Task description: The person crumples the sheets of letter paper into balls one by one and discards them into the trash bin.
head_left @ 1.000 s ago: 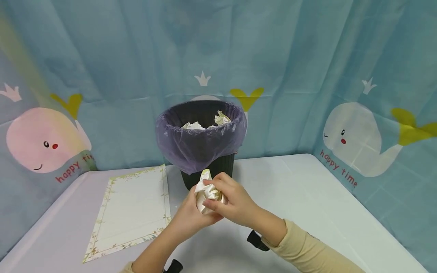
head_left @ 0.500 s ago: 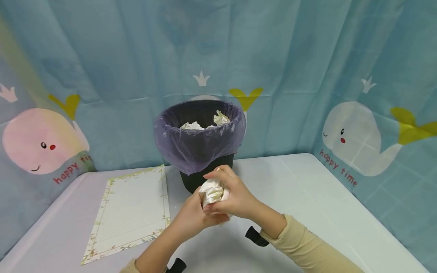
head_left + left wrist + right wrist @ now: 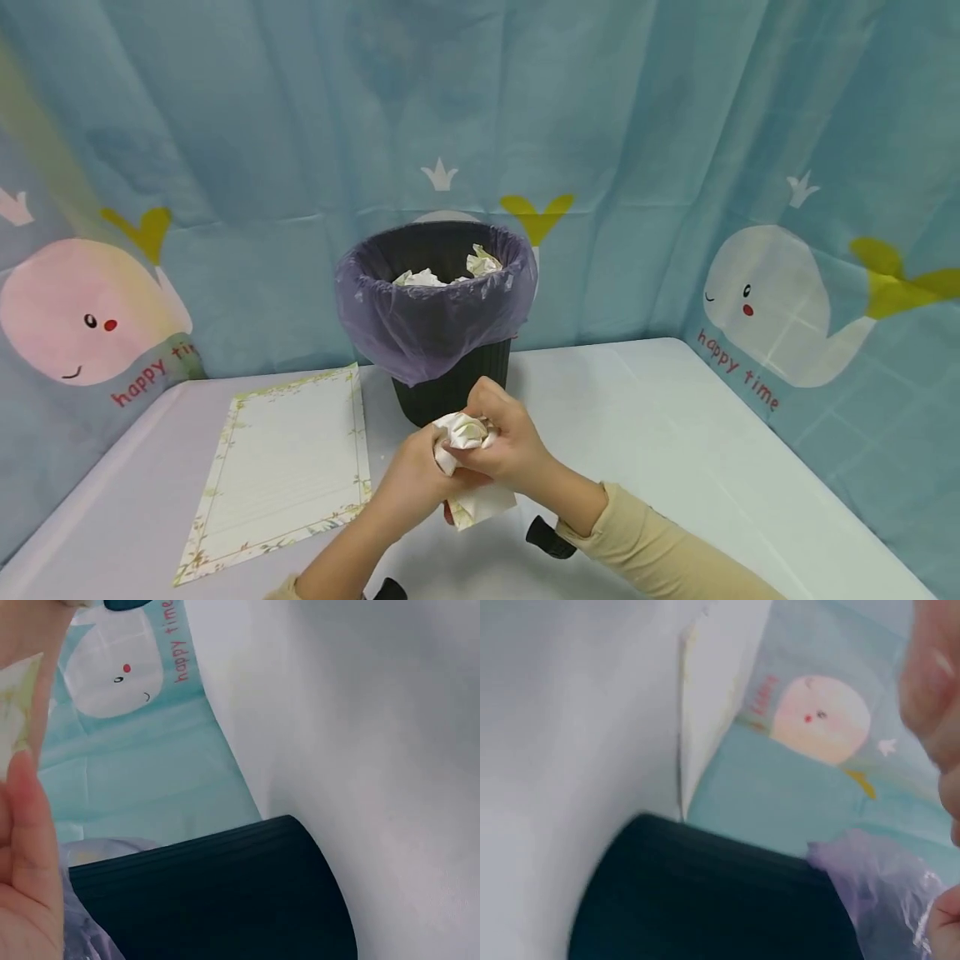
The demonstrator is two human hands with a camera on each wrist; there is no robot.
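Head view: in front of the black round plastic bin (image 3: 450, 396), the left hand (image 3: 415, 473) and right hand (image 3: 517, 442) grip a crumpled white paper sheet (image 3: 467, 431). Crumpling seems the step in hand; next probably calls for squeezing in its flap (image 3: 483, 502), farthest from the bin.

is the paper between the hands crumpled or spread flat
Crumpled: the paper, gripped by the left hand and right hand, shows bunched folds, though a smoother flap sticks out below.
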